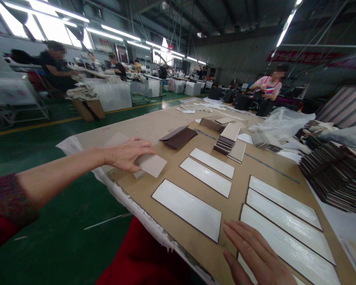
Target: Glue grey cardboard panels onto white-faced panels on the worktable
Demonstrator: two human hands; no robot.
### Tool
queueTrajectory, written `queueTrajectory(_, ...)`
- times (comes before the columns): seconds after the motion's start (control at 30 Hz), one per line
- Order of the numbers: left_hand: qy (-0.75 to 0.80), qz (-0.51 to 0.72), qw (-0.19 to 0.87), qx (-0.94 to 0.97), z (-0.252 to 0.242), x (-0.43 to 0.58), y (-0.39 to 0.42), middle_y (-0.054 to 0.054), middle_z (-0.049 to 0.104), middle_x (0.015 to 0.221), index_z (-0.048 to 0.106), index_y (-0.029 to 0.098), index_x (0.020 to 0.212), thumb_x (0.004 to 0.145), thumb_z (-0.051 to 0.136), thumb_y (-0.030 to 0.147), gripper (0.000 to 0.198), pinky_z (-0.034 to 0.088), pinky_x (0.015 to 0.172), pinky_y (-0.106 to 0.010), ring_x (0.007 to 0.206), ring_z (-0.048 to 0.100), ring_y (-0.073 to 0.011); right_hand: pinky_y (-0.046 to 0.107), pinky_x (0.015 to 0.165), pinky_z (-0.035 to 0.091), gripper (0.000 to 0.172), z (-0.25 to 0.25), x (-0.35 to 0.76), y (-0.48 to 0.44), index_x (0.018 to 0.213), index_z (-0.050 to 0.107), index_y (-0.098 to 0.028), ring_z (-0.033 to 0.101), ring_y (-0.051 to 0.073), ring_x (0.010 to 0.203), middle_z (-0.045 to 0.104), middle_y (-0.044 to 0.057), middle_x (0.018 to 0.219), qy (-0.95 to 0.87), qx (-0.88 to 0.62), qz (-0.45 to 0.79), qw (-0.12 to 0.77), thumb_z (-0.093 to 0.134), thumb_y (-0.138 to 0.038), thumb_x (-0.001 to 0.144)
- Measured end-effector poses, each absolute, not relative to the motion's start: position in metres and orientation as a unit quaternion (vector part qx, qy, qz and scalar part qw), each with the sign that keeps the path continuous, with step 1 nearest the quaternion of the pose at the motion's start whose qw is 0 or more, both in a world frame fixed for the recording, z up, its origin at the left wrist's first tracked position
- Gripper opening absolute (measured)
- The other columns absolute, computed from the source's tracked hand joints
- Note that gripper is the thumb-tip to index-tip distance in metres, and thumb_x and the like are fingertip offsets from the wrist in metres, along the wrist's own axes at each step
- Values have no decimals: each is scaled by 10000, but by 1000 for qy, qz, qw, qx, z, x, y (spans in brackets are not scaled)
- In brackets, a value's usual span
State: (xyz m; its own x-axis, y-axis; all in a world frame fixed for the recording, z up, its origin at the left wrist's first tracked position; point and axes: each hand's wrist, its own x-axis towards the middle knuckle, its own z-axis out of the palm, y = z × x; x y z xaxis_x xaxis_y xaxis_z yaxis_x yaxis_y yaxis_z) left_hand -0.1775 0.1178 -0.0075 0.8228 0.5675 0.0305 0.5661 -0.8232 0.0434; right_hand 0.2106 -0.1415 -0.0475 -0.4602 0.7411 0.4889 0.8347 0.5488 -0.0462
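My left hand reaches over the table's left edge, its fingers closed on a pale beige rectangular card. Under that card part of another flat piece shows, mostly covered. At the lower right my right hand hovers over or rests on the white panels, fingers stretched out and nothing visible in them; I cannot tell whether it touches. Two narrow white panels with dark edges and a wider one lie between my hands, looking glossy. Several more glossy white panels lie side by side at right, partly hidden by my right hand.
On the brown tabletop lie dark brown folded pieces and a stack of beige-topped strips. A tall pile of dark panels and clear plastic occupy the right side. A co-worker stands beyond the table.
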Motion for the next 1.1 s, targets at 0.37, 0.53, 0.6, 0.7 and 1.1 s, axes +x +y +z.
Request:
queueTrajectory(0.37, 128, 60, 154, 978, 17, -68, 19, -74, 620, 1262, 570, 276, 1317, 742, 676, 260, 585, 461, 1049, -404, 1164, 580, -284, 552, 1057, 509, 582, -29, 145, -112, 1394, 530, -28, 529, 379, 1310, 512, 254, 1455, -830, -522, 21, 196, 689, -235, 874)
queueTrajectory(0.53, 124, 143, 107, 976, 13, -71, 29, -81, 468, 1504, 406, 284, 1482, 850, 626, 292, 669, 315, 1189, -495, 1387, 426, -305, 484, 1032, 537, 452, -31, 170, -106, 1282, 631, -83, 618, 327, 1211, 626, 211, 1330, -788, -544, 49, 286, 629, -247, 860)
queueTrajectory(0.6, 173, 227, 74, 955, 10, -84, 36, -75, 369, 1572, 329, 296, 1517, 923, 558, 304, 637, 289, 1202, -518, 1440, 350, -303, 444, 1036, 534, 396, -28, 190, -104, 1238, 666, -141, 640, 294, 1191, 649, 169, 1314, -748, -579, 68, 317, 626, -298, 877)
queueTrajectory(0.7, 277, 300, 53, 911, -10, -112, 43, -75, 466, 1478, 405, 280, 1451, 967, 486, 285, 490, 367, 1154, -494, 1367, 438, -289, 455, 1064, 508, 376, -27, 221, -106, 1222, 686, -182, 624, 288, 1223, 639, 133, 1346, -693, -640, 67, 325, 621, -358, 896)
queueTrajectory(1.1, 394, 222, 129, 882, -117, -141, 13, -113, 564, 1407, 393, 239, 1443, 995, 449, 318, 459, 435, 1123, -462, 1307, 521, -279, 449, 1071, 507, 432, -66, 228, -100, 1315, 655, -190, 587, 270, 1278, 580, 130, 1427, -793, -565, 102, 205, 597, -243, 890)
